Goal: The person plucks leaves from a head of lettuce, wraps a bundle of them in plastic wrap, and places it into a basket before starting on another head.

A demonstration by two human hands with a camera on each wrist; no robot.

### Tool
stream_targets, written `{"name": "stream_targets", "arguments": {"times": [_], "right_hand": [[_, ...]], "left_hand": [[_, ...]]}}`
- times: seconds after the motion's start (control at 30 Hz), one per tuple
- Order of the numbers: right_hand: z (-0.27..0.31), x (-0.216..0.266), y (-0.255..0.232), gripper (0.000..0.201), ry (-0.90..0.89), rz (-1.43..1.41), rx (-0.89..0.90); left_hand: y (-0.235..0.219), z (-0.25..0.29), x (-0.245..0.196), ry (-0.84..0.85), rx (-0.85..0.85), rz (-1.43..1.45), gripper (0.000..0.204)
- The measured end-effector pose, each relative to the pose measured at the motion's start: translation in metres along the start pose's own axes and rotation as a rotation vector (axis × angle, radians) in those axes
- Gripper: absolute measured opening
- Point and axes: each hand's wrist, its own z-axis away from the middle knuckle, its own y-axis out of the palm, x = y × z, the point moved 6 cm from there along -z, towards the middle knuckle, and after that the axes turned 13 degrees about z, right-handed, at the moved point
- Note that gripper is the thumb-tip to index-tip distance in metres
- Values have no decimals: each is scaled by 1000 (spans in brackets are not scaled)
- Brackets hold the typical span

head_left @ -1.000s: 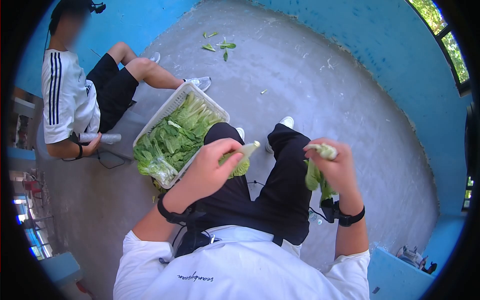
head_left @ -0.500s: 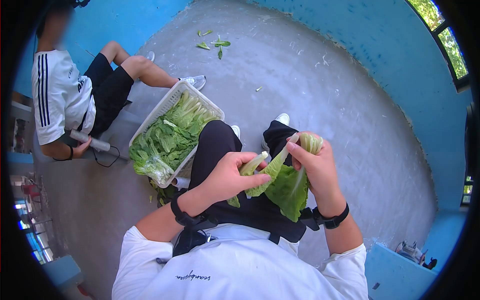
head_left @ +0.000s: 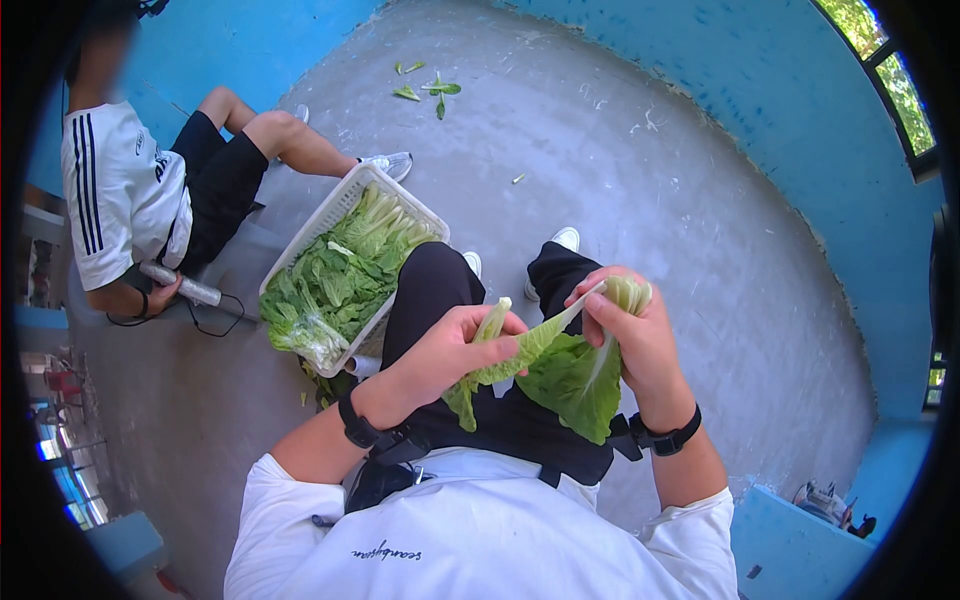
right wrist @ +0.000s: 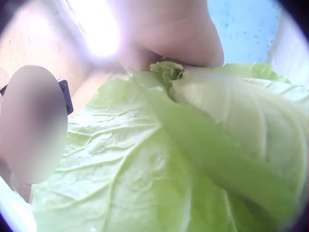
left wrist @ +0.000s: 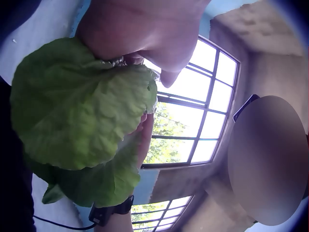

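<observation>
In front of my lap, my left hand (head_left: 440,360) pinches a pale-stalked lettuce piece (head_left: 490,325) between thumb and fingers. My right hand (head_left: 640,335) grips the pale, folded stalk end (head_left: 628,292) of more lettuce. A narrow light-green leaf (head_left: 545,335) stretches between the two hands. Below the right fingers hangs a broad, darker lettuce leaf (head_left: 580,385) with a white rib. In the left wrist view, a wide green leaf (left wrist: 77,111) hides most of the left fingertips. Pale veined leaves (right wrist: 140,164) fill the right wrist view under the hand.
Left of my knee stands a white plastic basket (head_left: 310,225) heaped with leafy greens (head_left: 345,265), some in clear plastic. A seated person (head_left: 130,190) beside it holds a grey roll (head_left: 195,288). Loose leaves (head_left: 440,90) lie on the concrete floor (head_left: 560,130).
My hands were apart and have come together over my lap. The narrow leaf now spans between them, and the left hand has drawn slightly back left. The seated person's roll has tilted.
</observation>
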Motion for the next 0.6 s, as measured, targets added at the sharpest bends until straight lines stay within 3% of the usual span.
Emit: {"name": "stream_targets", "arguments": {"times": [0.1,0.2,0.3,0.43,0.6], "right_hand": [[3,0,2,8,-1,11,95],[3,1,7,12,-20,66,180],[5,1,14,18,-73,139,214],[2,1,16,23,-15,220,164],[0,-21,14,33,68,-181,151]], "left_hand": [[4,0,3,-120,45,215,34],[7,-1,6,-183,127,173,36],[7,0,11,-213,101,103,32],[5,0,4,-116,59,30,23],[2,0,-9,83,-99,-268,17]]}}
